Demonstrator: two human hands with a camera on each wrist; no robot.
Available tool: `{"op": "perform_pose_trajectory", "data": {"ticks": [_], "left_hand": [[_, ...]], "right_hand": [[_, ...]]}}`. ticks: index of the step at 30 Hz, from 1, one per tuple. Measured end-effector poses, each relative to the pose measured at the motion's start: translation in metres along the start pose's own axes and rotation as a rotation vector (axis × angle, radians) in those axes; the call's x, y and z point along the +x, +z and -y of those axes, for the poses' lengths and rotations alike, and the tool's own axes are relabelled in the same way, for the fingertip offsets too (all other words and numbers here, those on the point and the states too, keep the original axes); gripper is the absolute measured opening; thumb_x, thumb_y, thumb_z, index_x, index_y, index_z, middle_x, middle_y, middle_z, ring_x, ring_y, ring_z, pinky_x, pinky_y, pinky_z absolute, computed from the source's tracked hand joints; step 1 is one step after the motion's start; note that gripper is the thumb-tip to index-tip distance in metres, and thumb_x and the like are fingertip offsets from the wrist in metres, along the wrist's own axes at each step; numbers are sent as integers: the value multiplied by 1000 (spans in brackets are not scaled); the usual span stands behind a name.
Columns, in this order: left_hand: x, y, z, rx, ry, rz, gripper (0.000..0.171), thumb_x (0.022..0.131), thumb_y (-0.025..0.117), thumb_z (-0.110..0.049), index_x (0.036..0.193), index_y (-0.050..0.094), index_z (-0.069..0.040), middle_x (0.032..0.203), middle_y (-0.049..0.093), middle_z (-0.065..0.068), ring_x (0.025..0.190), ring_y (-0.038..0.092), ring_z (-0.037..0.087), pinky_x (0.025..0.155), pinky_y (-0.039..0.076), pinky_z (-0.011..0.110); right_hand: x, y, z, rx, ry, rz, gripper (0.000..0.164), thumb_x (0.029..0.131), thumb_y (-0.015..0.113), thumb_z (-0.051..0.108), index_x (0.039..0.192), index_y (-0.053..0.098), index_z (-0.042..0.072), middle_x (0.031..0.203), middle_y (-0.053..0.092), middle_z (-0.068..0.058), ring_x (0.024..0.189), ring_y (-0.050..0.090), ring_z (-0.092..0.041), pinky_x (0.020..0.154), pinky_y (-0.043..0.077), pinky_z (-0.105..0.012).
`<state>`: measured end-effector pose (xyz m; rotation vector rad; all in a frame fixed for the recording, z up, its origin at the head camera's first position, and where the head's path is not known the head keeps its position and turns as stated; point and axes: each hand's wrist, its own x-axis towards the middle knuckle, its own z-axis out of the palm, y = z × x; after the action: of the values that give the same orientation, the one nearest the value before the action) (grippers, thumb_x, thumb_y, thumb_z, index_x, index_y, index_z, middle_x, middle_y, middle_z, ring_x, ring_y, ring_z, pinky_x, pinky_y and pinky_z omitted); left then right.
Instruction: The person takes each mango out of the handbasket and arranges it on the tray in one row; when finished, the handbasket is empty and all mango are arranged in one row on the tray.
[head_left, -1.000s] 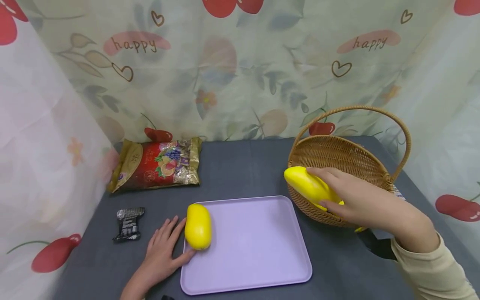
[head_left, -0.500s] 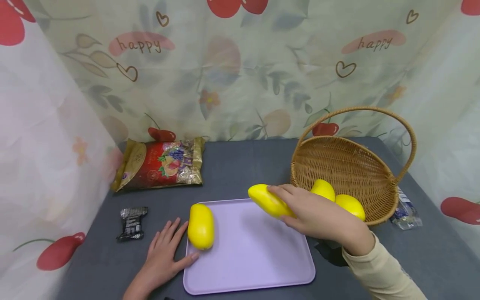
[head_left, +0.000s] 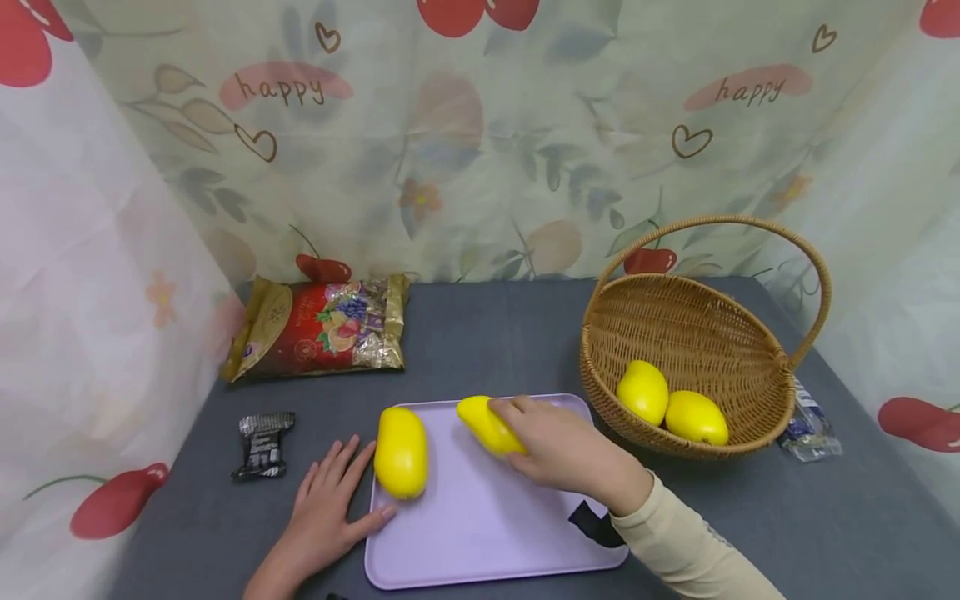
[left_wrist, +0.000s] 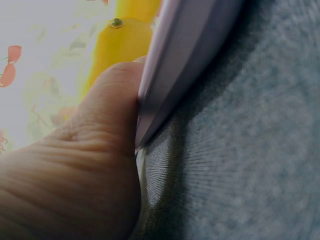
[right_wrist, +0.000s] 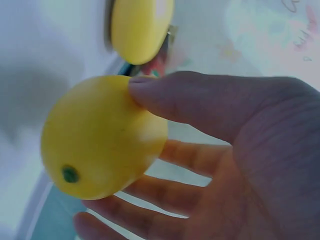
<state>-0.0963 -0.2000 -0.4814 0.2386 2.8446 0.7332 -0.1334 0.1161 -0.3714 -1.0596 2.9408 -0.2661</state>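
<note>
A yellow mango (right_wrist: 100,135) with a green stem spot is held by my right hand (head_left: 558,446), thumb on one side and fingers on the other. In the head view it is over the upper middle of the lilac tray (head_left: 465,550); whether it touches the tray I cannot tell. Another mango (head_left: 401,452) lies along the tray's left side. My left hand (head_left: 322,508) rests with spread fingers at the tray's left edge, its thumb on the rim. Two more mangoes, one at the left (head_left: 642,392) and one at the right (head_left: 697,417), lie in the wicker basket (head_left: 690,312).
A red and gold candy bag (head_left: 318,325) lies at the back left. Nearer the left hand is a small black wrapped packet (head_left: 263,446). Beside the basket's right side lies a clear plastic wrapper (head_left: 810,429). The basket's tall handle (head_left: 720,220) arches up. Patterned curtains enclose the table.
My right hand has carried the mango out of the basket, leftward and down over the tray. The left hand has stayed at the tray's edge.
</note>
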Motion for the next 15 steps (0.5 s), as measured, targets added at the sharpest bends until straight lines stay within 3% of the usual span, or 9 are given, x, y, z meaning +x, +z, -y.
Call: {"op": "perform_pose_trajectory", "data": {"ticks": [8, 15], "left_hand": [[0, 0, 0, 0, -7, 5, 99, 76, 57, -75, 151, 30, -17, 157, 22, 18, 144, 11, 42, 109, 4, 69], [2, 2, 2, 1, -16, 4, 99, 75, 57, -75, 152, 30, -18, 157, 22, 17, 144, 11, 42, 109, 5, 69]], "right_hand": [[8, 21, 5, 26, 79, -12, 56, 87, 68, 31, 133, 48, 6, 120, 61, -12, 99, 62, -25, 75, 54, -42], [11, 32, 7, 31, 96, -31, 51, 88, 68, 33, 128, 50, 8, 116, 60, -11, 90, 60, -23, 68, 53, -38]]}}
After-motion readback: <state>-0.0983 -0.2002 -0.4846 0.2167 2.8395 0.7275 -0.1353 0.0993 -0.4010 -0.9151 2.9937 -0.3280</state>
